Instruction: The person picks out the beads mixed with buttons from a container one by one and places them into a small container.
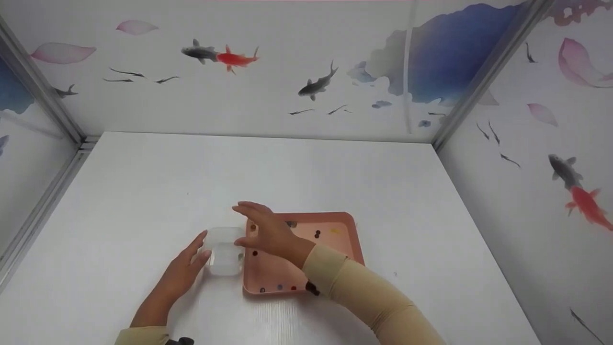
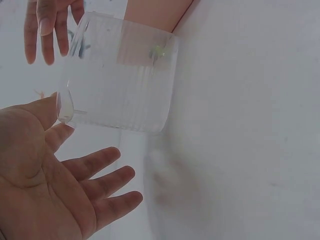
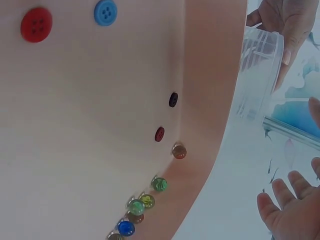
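Note:
A clear plastic box (image 1: 224,258) stands on the white table, just left of a pink tray (image 1: 282,270). My left hand (image 1: 182,270) is at the box's left side with fingers extended. In the left wrist view, the left hand's thumb and index finger meet the end of the box (image 2: 125,85). A small green item (image 2: 159,51) shows through the box wall. Over the tray's left rim hovers my right hand (image 1: 273,234), fingers spread and holding nothing. The right wrist view shows several glass marbles (image 3: 160,184) along the tray's edge, near a blue button (image 3: 105,12) and a red button (image 3: 36,24).
A yellow item (image 1: 335,231) and dark buttons (image 1: 317,234) lie in the tray's right half. The right forearm's sleeve (image 1: 364,287) crosses the tray's lower right corner. Panels printed with fish (image 1: 237,59) enclose the table (image 1: 268,167) at the back and sides.

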The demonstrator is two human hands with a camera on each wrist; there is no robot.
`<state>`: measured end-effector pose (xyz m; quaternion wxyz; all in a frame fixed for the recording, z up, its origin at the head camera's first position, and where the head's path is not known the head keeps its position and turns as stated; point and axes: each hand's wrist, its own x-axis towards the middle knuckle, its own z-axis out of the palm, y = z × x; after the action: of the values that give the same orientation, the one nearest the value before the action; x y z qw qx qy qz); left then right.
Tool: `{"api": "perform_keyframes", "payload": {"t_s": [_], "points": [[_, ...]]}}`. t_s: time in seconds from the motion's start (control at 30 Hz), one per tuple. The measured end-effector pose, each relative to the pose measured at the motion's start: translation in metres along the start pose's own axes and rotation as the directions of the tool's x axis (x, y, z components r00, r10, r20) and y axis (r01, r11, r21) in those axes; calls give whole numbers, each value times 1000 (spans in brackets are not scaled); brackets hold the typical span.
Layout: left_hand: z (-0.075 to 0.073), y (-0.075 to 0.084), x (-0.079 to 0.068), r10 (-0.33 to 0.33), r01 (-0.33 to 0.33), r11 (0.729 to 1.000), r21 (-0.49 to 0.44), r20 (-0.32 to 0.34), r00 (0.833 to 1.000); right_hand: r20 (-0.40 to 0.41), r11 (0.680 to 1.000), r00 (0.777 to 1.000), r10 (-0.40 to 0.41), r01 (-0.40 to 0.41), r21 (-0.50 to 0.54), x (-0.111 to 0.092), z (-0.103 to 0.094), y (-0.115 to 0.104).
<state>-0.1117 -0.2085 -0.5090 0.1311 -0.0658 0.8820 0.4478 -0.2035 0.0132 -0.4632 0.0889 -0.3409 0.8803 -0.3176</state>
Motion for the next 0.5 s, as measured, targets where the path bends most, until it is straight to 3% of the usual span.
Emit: {"api": "perform_keyframes", "payload": {"t_s": [0.5], "points": [[0,0,-1,16,-16,1000,7,-10,1000,-2,999,1000,-17,17,43,-7,-13,9]]}}
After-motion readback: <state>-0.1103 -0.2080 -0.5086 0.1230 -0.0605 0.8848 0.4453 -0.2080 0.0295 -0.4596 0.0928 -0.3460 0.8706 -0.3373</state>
